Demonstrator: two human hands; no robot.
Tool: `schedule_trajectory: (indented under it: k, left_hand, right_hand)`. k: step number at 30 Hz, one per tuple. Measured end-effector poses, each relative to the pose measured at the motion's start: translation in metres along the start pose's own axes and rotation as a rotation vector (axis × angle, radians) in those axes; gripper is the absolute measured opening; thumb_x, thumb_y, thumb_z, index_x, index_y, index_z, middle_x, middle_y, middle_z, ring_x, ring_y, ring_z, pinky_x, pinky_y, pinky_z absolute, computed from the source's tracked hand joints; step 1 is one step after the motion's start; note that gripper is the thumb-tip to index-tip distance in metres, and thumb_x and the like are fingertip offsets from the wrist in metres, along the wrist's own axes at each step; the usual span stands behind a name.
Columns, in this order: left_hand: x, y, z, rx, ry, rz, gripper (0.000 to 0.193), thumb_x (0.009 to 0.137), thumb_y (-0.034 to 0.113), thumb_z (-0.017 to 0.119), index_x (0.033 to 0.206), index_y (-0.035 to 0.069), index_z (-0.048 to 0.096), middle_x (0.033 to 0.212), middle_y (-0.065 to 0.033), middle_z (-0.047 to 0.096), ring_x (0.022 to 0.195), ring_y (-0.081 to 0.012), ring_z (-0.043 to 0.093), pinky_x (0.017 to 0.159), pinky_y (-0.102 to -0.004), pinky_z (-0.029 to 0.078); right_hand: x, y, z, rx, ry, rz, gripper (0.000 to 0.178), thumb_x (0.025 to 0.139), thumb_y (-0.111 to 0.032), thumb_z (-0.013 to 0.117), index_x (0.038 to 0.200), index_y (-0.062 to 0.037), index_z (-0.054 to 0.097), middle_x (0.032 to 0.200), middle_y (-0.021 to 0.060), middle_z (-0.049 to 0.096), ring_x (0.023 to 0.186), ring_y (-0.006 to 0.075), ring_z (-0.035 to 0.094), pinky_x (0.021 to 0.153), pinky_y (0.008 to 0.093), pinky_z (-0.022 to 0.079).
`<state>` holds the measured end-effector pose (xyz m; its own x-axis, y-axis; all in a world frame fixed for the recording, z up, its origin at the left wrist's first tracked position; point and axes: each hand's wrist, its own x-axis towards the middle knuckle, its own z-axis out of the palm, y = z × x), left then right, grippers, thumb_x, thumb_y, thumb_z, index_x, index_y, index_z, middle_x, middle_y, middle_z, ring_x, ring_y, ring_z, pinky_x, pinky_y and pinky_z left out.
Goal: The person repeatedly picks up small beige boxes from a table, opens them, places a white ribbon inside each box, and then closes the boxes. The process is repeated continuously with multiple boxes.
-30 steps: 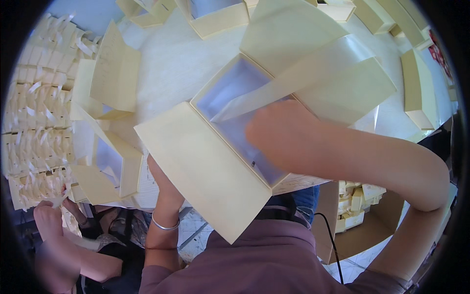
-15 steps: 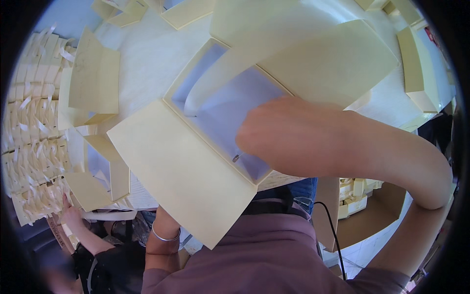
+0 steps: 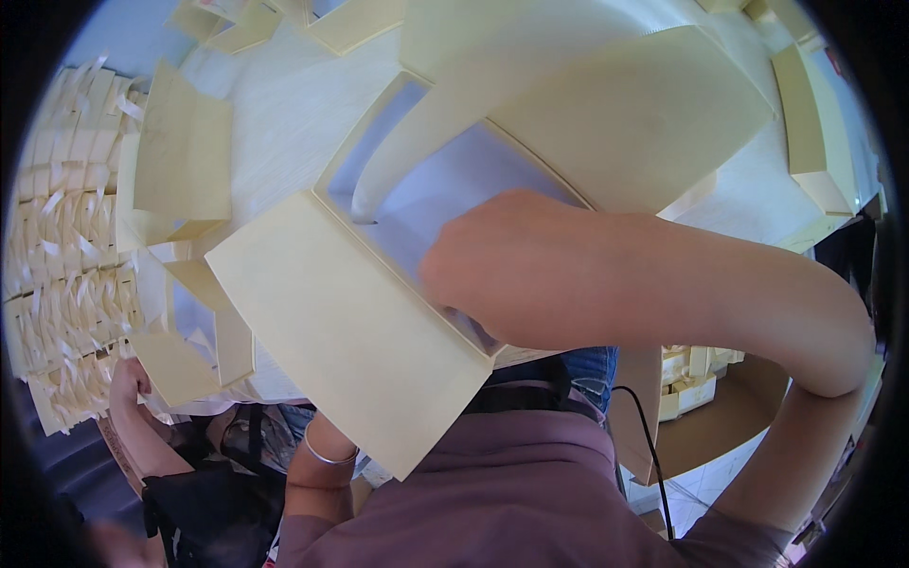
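An opened cream box (image 3: 327, 180) with a lavender-grey inside lies tilted in front of me. One wide flap (image 3: 350, 331) spreads toward me, and a large panel (image 3: 653, 114) leans away at the far right. From a slit in the inner wall, a broad pale ribbon (image 3: 407, 142) curves upward. My right hand (image 3: 511, 270) is closed, knuckles up, over the near right part of the box interior; its fingertips and whatever they hold are hidden. My left hand is concealed beneath the wide flap, with only the wrist (image 3: 331, 440) and a bracelet showing.
Stacked cream boxes with ribbons (image 3: 71, 227) fill the left side. Other opened boxes stand at the left (image 3: 185, 151), near left (image 3: 222, 331) and right (image 3: 805, 123). A carton (image 3: 720, 426) and black cable (image 3: 651, 445) are below right. A co-worker's hand (image 3: 128, 383) is at lower left.
My right hand has moved left along the box's near edge and now covers a small metal tip that showed below it. The co-worker's hand has drawn closer to the near-left box.
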<state>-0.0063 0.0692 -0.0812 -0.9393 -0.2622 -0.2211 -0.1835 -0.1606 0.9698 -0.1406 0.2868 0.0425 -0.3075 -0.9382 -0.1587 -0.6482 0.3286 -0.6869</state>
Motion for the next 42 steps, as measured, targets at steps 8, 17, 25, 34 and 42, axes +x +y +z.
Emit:
schedule_trajectory:
  k: [8, 17, 25, 34, 42]
  left_hand:
    - [0.001, -0.005, 0.004, -0.022, 0.008, -0.008, 0.033, 0.071, 0.005, 0.063, 0.102, 0.0, 0.051, 0.095, -0.0102, 0.055, 0.091, -0.0182, 0.054, 0.078, -0.0294, 0.043]
    - [0.003, 0.057, -0.036, 0.191, 0.024, 0.213, 0.032, 0.071, 0.004, 0.062, 0.101, -0.001, 0.051, 0.092, -0.01, 0.056, 0.088, -0.0179, 0.055, 0.076, -0.029, 0.044]
    - [0.0, 0.079, -0.02, 0.597, -0.048, 0.431, 0.024, 0.072, 0.001, 0.06, 0.095, -0.001, 0.054, 0.085, -0.0096, 0.058, 0.083, -0.0181, 0.057, 0.072, -0.0281, 0.045]
    - [0.01, 0.074, -0.016, 0.475, -0.054, 0.424, 0.02, 0.069, -0.005, 0.056, 0.089, -0.005, 0.058, 0.085, -0.0109, 0.058, 0.079, -0.0185, 0.059, 0.069, -0.025, 0.045]
    - [0.01, 0.076, -0.019, 0.468, -0.052, 0.463, 0.023, 0.068, -0.005, 0.058, 0.091, -0.005, 0.058, 0.088, -0.0126, 0.058, 0.078, -0.0201, 0.06, 0.069, -0.0267, 0.048]
  right_hand:
    - [0.0, -0.006, 0.006, -0.234, 0.205, -0.058, 0.005, 0.065, -0.003, 0.054, 0.067, 0.001, 0.057, 0.066, 0.0149, 0.057, 0.062, 0.0302, 0.057, 0.054, 0.0391, 0.044]
    - [-0.022, -0.031, 0.081, -0.723, 0.589, -0.152, 0.041, 0.069, -0.019, 0.055, 0.104, 0.0017, 0.053, 0.081, 0.0098, 0.054, 0.08, 0.0218, 0.054, 0.083, 0.0367, 0.042]
    - [-0.033, -0.011, 0.04, -0.506, 1.198, 0.136, 0.058, 0.065, -0.014, 0.068, 0.118, -0.0062, 0.045, 0.117, 0.0168, 0.04, 0.099, 0.0268, 0.045, 0.084, 0.0379, 0.04]
    - [-0.041, 0.022, 0.022, 0.318, 1.322, 0.255, 0.074, 0.069, -0.005, 0.061, 0.132, -0.0089, 0.023, 0.129, 0.0128, 0.029, 0.11, 0.0212, 0.035, 0.084, 0.0326, 0.038]
    - [-0.023, 0.04, 0.032, 1.186, 0.669, 0.297, 0.069, 0.067, -0.003, 0.062, 0.127, -0.0041, 0.029, 0.087, 0.0047, 0.055, 0.057, 0.0055, 0.046, 0.044, 0.0166, 0.033]
